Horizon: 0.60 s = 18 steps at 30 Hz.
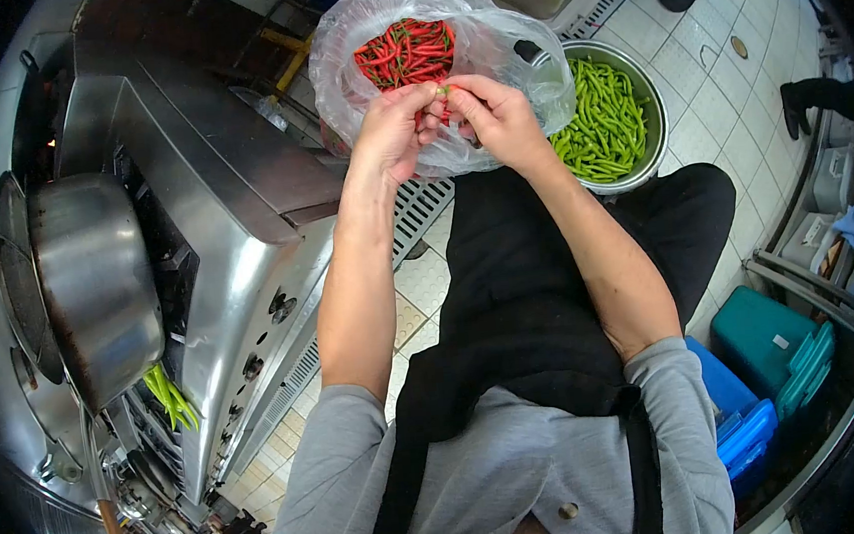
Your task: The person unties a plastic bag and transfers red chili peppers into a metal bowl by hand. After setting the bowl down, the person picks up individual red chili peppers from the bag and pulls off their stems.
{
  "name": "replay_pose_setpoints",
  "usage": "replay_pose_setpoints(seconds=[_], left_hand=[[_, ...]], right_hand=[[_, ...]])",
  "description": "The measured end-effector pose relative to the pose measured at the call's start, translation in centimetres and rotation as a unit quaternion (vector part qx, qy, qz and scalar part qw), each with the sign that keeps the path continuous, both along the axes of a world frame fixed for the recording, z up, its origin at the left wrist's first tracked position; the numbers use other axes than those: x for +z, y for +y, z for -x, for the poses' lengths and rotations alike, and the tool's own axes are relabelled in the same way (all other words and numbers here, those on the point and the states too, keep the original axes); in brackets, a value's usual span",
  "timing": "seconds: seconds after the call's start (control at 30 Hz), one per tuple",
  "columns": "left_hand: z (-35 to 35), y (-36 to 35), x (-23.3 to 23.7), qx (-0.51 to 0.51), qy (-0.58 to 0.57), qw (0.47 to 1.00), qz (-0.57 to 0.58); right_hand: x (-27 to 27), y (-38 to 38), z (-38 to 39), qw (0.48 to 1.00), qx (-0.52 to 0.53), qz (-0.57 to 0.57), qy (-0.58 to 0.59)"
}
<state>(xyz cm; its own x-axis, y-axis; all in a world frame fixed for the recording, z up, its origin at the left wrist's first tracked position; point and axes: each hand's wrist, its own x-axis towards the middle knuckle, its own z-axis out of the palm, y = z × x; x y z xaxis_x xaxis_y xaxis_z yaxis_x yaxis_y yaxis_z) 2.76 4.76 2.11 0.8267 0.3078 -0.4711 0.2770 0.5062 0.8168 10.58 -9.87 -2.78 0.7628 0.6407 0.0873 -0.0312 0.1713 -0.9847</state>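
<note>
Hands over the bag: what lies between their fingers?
In the head view, one small chili with a green stem, pinched between the left hand and right hand, over the bag of red chilies.

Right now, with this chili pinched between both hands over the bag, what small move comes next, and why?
Probably pull the green stem off. The left hand and right hand pinch one chili together, fingertips meeting at its green end, right above the open bag of red chilies.
</note>
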Motion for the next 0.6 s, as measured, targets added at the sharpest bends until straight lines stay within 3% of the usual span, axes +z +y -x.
replay_pose_setpoints(seconds=[0.13,0.17,0.2,0.23,0.3,0.33,0.4,0.43,0.5,0.53,0.57,0.6], left_hand=[[-1.8,2.2,-1.6,0.01,0.047,0.999,0.009],[-2.9,3.2,-2.9,0.024,0.099,0.98,-0.174],[-3.4,3.8,-3.4,0.038,0.147,0.924,-0.35],[-3.4,4.1,-3.9,0.041,0.146,0.924,-0.35],[-3.6,3.9,-3.5,0.045,0.106,0.831,-0.545],[-3.6,3.6,-3.5,0.045,0.106,0.831,-0.545],[-3.3,0.8,-1.4,0.082,-0.036,0.933,-0.349],[-3.2,-0.6,-1.3,0.059,-0.07,0.94,-0.329],[-2.1,-4.7,1.0,0.004,-0.023,0.991,-0.132],[-2.1,-5.0,-1.7,0.007,-0.057,0.928,-0.369],[-2.0,-5.5,-2.4,0.009,-0.086,0.808,-0.583],[-1.6,-5.9,-3.0,-0.02,-0.045,0.771,-0.635]], right_hand=[[0.0,-0.5,0.3,0.998,0.023,0.012,0.06],[-0.2,-0.6,0.5,0.992,0.008,-0.009,0.123],[-0.2,-0.5,0.6,0.982,-0.007,-0.03,0.184],[-0.1,-0.5,0.5,0.983,-0.004,-0.03,0.182],[0.1,-0.9,0.1,0.97,-0.012,-0.053,0.235],[0.1,-0.9,-0.1,0.967,-0.02,-0.052,0.248],[0.5,-0.7,-0.2,0.96,-0.032,-0.066,0.269],[0.6,-0.6,-0.2,0.953,-0.043,-0.079,0.289],[0.4,-0.3,0.1,0.943,-0.042,-0.107,0.311],[0.2,-0.1,0.2,0.933,-0.043,-0.136,0.33],[-0.4,0.1,0.2,0.933,-0.04,-0.136,0.33],[-1.1,0.3,0.0,0.93,-0.052,-0.156,0.329]])
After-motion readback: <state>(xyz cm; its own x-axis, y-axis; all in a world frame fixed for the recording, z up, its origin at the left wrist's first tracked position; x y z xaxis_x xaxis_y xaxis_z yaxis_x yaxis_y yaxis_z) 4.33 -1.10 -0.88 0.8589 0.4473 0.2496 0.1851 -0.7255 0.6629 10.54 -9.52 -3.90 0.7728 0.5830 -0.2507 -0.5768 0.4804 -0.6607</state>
